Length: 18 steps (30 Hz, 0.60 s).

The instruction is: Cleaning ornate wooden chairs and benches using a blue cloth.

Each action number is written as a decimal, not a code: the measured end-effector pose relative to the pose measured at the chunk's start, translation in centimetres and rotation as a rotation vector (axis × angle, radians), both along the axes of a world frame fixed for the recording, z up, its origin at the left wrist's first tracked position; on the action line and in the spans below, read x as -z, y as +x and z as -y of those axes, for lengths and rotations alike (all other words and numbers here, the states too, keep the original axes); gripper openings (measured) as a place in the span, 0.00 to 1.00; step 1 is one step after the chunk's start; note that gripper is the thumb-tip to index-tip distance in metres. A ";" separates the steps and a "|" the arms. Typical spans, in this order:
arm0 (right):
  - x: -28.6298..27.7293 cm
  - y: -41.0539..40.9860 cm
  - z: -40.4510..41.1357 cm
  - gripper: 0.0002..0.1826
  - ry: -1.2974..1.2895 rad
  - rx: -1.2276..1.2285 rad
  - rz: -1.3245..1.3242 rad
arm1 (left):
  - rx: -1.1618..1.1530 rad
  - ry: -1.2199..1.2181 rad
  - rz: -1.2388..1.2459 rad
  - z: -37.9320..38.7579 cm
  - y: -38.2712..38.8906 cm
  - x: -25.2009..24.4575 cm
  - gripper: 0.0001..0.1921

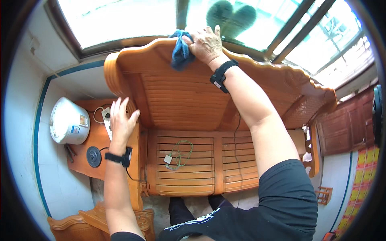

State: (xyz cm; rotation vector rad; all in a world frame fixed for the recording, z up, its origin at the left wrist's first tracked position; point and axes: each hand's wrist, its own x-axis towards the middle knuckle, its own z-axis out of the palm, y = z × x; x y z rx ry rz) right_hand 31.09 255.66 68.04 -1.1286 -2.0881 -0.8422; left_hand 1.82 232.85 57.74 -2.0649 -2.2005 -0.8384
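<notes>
On the top rail of a carved wooden bench [187, 105], my right hand [206, 45] presses a blue cloth [181, 52], which hangs partly down the front of the backrest. The thumb lies on the cloth and the other fingers reach over the rail towards the window. My left hand [122, 116] is raised near the bench's left armrest, fingers apart, with nothing in it. Under that hand, a white power strip [106, 116] with a plug in it is partly hidden. Both wrists wear black straps with small devices.
A white rice cooker [70, 122] and a round dark lid-like disc [93, 156] stand on a wooden side table [87, 168] at left. A white charger with a green cable [168, 159] lies on the slatted seat. A black cord [236, 141] crosses it. Window glass [126, 21] rises behind the backrest.
</notes>
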 end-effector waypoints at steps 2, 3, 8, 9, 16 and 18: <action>1.5 6.3 0.2 0.18 -0.096 0.077 0.003 | 0.112 0.092 -0.031 -3.6 4.6 -4.3 0.30; 2.2 10.5 0.4 0.18 -0.140 0.074 -0.008 | 0.149 0.137 -0.068 -5.4 7.0 -5.9 0.30; 3.3 27.1 2.8 0.18 0.025 0.106 0.150 | 0.283 0.224 -0.234 -13.1 18.1 -10.6 0.32; 3.1 28.6 2.4 0.18 0.022 0.125 0.170 | 0.342 0.163 -0.270 -14.4 21.5 -11.3 0.34; 2.9 35.9 2.4 0.16 0.023 0.182 0.078 | 0.266 -0.161 -0.570 -18.5 32.2 -11.1 0.36; 2.0 37.5 1.4 0.16 0.012 0.095 0.109 | 0.178 -0.134 -0.591 -19.1 32.7 -10.5 0.34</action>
